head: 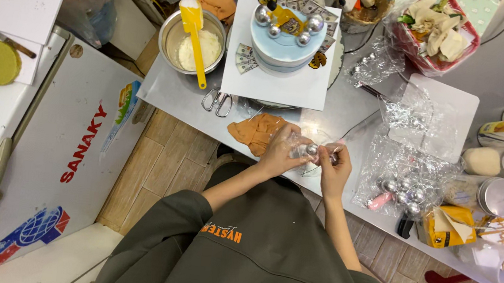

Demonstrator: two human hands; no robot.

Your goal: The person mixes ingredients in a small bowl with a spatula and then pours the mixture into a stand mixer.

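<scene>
Silver ball (311, 148): pinched between both hands, in clear wrap, at 6 o'clock of the cake (286, 37).
Left hand (280, 150): grip closed on ball and wrap.
Right hand (335, 163): fingertips narrow, pulling wrap.
Step, judged: unwrapping; next needs a clean peel.
Worktop (170, 93): grey.

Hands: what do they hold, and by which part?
Both hands, left hand and right hand, pinch a small silver ball in clear plastic wrap between the fingertips.

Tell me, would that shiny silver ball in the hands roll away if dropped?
Probably: the silver ball looks round and smooth, so it would likely roll on the table. It seems light, pinched between left hand and right hand.
</scene>
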